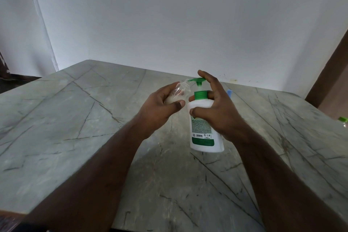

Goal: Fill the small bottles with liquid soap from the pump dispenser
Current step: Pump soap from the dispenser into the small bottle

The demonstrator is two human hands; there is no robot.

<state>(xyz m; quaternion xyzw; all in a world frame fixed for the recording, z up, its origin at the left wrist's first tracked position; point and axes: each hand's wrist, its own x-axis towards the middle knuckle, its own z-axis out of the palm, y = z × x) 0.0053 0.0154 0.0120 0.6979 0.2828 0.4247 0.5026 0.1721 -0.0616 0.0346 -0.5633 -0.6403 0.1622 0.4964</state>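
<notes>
the left hand [160,107] holds the small bottle [178,92] in its grip, tipped so its open mouth meets the green spout. next, the pump dispenser [204,128] stands on the counter [75,118]; the right hand [216,111] wraps it, one finger on top ready to push.

Likely a plain room in a home — a grey marble-look table [79,137] pushed into the far corner of bare white walls [169,15], brown door frame [327,73] at right.
</notes>
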